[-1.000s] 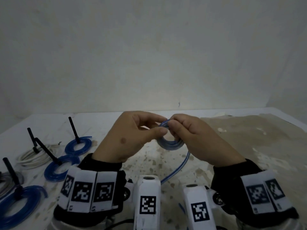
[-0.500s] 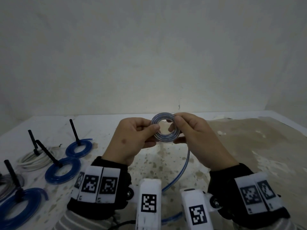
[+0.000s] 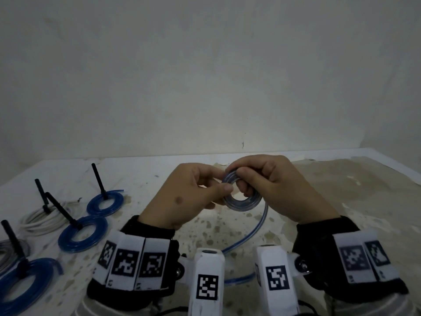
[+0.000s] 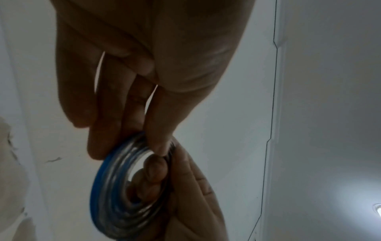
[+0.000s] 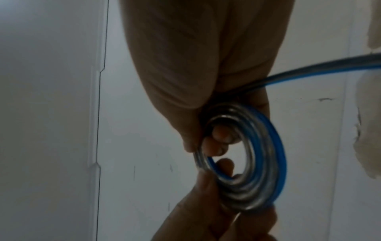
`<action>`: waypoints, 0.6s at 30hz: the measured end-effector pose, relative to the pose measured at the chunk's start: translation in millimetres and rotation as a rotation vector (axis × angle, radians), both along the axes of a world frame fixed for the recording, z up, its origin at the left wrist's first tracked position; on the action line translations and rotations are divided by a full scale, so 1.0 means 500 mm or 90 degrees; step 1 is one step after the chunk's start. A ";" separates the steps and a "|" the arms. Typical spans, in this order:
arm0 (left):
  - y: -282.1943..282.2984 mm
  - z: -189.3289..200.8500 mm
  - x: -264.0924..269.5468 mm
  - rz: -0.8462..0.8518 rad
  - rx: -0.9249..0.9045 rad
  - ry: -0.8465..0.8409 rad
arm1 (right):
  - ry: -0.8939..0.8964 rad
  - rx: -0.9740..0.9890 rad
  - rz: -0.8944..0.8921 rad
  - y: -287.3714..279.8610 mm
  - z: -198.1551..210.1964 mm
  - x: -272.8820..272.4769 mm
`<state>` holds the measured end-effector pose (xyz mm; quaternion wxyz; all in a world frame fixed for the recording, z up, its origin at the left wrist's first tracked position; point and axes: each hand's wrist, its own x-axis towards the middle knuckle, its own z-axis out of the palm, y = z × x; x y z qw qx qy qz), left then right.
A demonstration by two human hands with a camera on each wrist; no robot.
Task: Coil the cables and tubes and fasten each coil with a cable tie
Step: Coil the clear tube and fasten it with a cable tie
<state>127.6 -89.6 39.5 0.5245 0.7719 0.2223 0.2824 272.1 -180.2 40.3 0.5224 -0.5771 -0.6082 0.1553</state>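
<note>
Change: since half a second ago the small coil has tipped from facing the camera to lying flatter, and the right hand's fingers have come over its top edge.
Head view, hands: left hand (image 3: 182,197) and right hand (image 3: 280,188) meet above the table (image 3: 341,190), both pinching the blue tube coil (image 3: 242,202) between them.
Head view, left grip: thumb and forefinger closed on the coil's left rim.
Head view, right grip: fingers curled over the coil's far and right rim, fingertips hooked into its hole.
Head view, loose tube: the uncoiled tail (image 3: 252,233) drops from the coil's right side and curves toward the wrists, down to the table.
Head view, finished coils: at the left lie three blue coils (image 3: 104,205) (image 3: 83,234) (image 3: 22,283), a white cable coil (image 3: 43,218) and a grey one (image 3: 9,252) at the picture's edge, each with a black cable tie (image 3: 98,179) sticking up.
Left wrist view: left fingers (image 4: 156,124) pinch the coil (image 4: 115,195) at its upper rim; the right hand's fingertips (image 4: 154,164) show through the hole.
Right wrist view: right fingers (image 5: 218,138) hook inside the coil (image 5: 266,163); the left hand (image 5: 206,208) pinches the lower rim; the tail (image 5: 319,70) runs off to the right edge.
</note>
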 end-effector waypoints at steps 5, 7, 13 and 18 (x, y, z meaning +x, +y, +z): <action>-0.003 -0.005 0.001 -0.011 -0.038 0.002 | 0.002 0.023 -0.010 0.003 -0.002 -0.003; 0.000 -0.009 0.008 0.041 -0.019 -0.039 | 0.021 0.052 -0.047 0.009 -0.006 -0.005; 0.011 -0.011 0.018 0.143 -0.104 -0.166 | 0.123 0.025 -0.067 0.025 -0.015 -0.002; -0.021 -0.017 0.029 0.008 -0.251 -0.143 | 0.211 0.125 -0.050 0.021 -0.002 -0.008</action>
